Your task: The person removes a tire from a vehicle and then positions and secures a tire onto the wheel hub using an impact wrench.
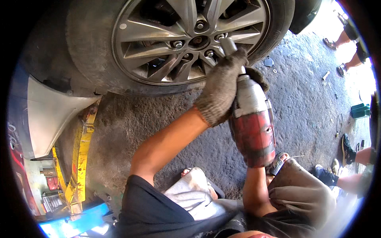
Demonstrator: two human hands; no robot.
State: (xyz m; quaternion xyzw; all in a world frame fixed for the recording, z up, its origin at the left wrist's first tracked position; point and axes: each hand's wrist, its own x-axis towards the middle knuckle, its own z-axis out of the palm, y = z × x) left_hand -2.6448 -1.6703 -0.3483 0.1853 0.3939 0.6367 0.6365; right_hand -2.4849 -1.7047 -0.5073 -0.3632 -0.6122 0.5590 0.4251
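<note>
A red and grey impact wrench (254,119) with a long socket (228,46) points up at the car wheel (166,33). My left hand (222,85), in a dirty knit glove, is closed round the front of the tool just behind the socket. My right forearm (256,190) runs up to the wrench's rear from below; the body of the tool hides most of that hand, which holds it from beneath. The socket's tip is at the right-hand lug nut (219,37); whether it is seated cannot be made out. Other lug nuts (177,44) sit round the hub.
A yellow metal stand (81,158) and a blue bar (75,222) are at left, below the car's body panel (51,115). Other people's feet and legs (349,152) show at right, near a green box (360,111). Small items, including a dark disc (268,62), lie on the rough floor.
</note>
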